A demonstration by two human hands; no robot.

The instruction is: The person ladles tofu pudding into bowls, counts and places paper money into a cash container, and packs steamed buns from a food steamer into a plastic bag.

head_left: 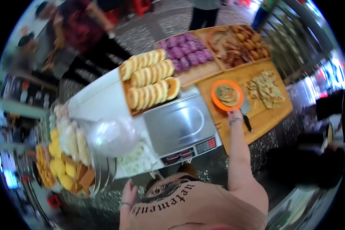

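At the right-hand part of the table in the head view, a round orange plate point(214, 98) bearing a flat, browned round bread point(227, 94) is held over the pale wooden board point(262, 124); whether it is lifted or resting cannot be told. Its near rim is pinched by the grip of the right hand point(234, 114). The left hand point(130, 192) is held low by the table's near edge, with nothing seen in it; how far its fingers are spread cannot be told. Just beside the plate, a wide-bladed knife with a black handle point(247, 123) is laid near the right wrist, so the blade could be brushed or knocked if the hand were swung sideways. Because the plate is gripped at one edge only, it could be tipped and the bread made to slide off.
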